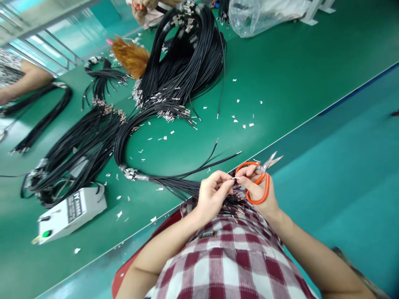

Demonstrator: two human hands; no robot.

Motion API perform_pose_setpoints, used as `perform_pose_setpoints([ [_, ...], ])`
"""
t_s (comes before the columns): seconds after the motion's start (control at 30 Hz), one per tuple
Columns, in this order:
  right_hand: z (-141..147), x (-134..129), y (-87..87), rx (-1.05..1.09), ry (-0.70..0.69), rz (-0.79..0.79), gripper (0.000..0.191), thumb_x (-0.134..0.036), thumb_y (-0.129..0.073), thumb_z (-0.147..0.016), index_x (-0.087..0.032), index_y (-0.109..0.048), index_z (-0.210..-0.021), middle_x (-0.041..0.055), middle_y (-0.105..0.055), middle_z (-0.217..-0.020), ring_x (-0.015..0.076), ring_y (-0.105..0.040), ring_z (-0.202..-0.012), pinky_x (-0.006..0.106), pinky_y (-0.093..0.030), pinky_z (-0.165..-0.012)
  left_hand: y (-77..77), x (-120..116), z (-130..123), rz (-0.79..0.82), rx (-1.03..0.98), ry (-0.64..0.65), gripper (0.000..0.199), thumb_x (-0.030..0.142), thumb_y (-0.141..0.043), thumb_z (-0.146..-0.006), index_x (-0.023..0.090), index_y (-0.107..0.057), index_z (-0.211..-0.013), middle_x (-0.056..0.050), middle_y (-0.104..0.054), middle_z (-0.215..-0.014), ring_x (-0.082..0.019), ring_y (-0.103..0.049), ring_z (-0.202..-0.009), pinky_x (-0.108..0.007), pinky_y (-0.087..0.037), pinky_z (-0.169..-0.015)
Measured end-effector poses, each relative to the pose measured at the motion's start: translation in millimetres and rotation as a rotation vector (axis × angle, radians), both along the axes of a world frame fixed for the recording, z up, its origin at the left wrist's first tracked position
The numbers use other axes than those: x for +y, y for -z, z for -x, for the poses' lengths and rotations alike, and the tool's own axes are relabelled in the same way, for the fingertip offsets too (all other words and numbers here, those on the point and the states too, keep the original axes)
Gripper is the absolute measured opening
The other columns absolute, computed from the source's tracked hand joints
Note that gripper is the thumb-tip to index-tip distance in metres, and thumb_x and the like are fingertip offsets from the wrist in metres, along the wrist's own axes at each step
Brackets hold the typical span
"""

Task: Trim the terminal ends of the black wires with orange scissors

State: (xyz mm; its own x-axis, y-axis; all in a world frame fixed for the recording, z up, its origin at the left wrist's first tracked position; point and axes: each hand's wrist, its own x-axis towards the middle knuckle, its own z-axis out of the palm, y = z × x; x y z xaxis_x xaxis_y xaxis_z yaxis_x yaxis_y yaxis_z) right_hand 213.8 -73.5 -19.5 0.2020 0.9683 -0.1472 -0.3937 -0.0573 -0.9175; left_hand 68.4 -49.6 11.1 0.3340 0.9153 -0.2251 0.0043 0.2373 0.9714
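At the table's front edge, my left hand (215,192) pinches the end of a black cable from a bundle of black cables (183,186). My right hand (260,192) faces it, thumb and finger closed at the same white-tipped end. Orange-handled scissors (264,168) hang on my right hand, their handle loops round its fingers and the blades parted, pointing away to the upper right. The bundle's loose ends, some with coppery tips, lie against the checked apron (230,265) below my hands. My fingers partly hide the cable end.
Large coils of black cable (199,54) lie on the green table (296,62), with more cables (84,137) to the left. A white box with a green button (73,211), a brown feather duster (131,56) and a plastic bag (258,16) stand around. White scraps are scattered. Other people's arms (34,77) show.
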Motion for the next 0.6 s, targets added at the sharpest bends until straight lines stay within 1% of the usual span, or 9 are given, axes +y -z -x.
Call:
perform_pose_setpoints([
  [0.07,0.5,0.1,3.5,-0.034,0.009,-0.032,0.029,-0.029,-0.079,-0.077,-0.024,-0.05,-0.08,-0.002,-0.065,-0.077,0.0149,-0.062,-0.072,0.033,-0.052,-0.081,-1.9,-0.2,0.5,0.057,-0.039,0.009,0.031,0.044,-0.067,-0.087,0.015,-0.06,-0.079,0.002,-0.059,-0.058,-0.005,-0.041,-0.045,-0.018,-0.03,-0.044],
  [0.2,3.8,2.1,5.7,0.058,-0.003,-0.013,0.033,-0.031,-0.081,-0.074,-0.025,-0.049,-0.079,-0.0028,-0.065,-0.076,0.0151,-0.062,-0.07,0.033,-0.053,-0.077,-1.9,1.2,1.4,0.121,-0.114,0.015,0.035,0.048,-0.068,-0.085,0.014,-0.06,-0.08,0.001,-0.06,-0.056,-0.004,-0.037,-0.039,-0.017,-0.023,-0.038],
  [0.27,5.9,3.0,2.5,0.113,-0.018,0.018,0.035,-0.033,-0.082,-0.072,-0.025,-0.049,-0.077,-0.003,-0.064,-0.074,0.0151,-0.062,-0.068,0.032,-0.053,-0.074,-0.7,2.8,2.0,0.136,-0.138,0.027,0.036,0.048,-0.068,-0.085,0.013,-0.061,-0.081,0.001,-0.061,-0.056,-0.003,-0.036,-0.038,-0.017,-0.022,-0.038],
  [0.43,10.5,4.0,-7.0,0.3,-0.054,0.115,0.036,-0.034,-0.087,-0.065,-0.023,-0.055,-0.076,-0.0035,-0.062,-0.073,0.0128,-0.06,-0.065,0.026,-0.052,-0.063,1.4,6.1,3.8,0.147,-0.18,0.059,0.034,0.046,-0.068,-0.086,0.013,-0.062,-0.084,0.0,-0.063,-0.057,-0.003,-0.036,-0.038,-0.017,-0.023,-0.038],
  [0.53,12.3,5.5,-7.8,0.389,-0.07,0.137,0.035,-0.031,-0.087,-0.064,-0.023,-0.056,-0.077,-0.0035,-0.063,-0.073,0.0122,-0.06,-0.065,0.024,-0.052,-0.061,0.8,6.8,5.0,0.154,-0.199,0.084,0.035,0.047,-0.066,-0.087,0.013,-0.062,-0.085,0.0,-0.062,-0.056,-0.003,-0.034,-0.038,-0.017,-0.021,-0.038],
  [0.6,12.9,7.2,-7.2,0.406,-0.069,0.146,0.035,-0.029,-0.088,-0.063,-0.023,-0.056,-0.076,-0.0036,-0.063,-0.073,0.012,-0.06,-0.064,0.024,-0.053,-0.059,-0.3,7.0,5.5,0.173,-0.196,0.103,0.037,0.05,-0.066,-0.086,0.013,-0.062,-0.084,0.001,-0.06,-0.054,-0.003,-0.033,-0.038,-0.017,-0.02,-0.038],
])
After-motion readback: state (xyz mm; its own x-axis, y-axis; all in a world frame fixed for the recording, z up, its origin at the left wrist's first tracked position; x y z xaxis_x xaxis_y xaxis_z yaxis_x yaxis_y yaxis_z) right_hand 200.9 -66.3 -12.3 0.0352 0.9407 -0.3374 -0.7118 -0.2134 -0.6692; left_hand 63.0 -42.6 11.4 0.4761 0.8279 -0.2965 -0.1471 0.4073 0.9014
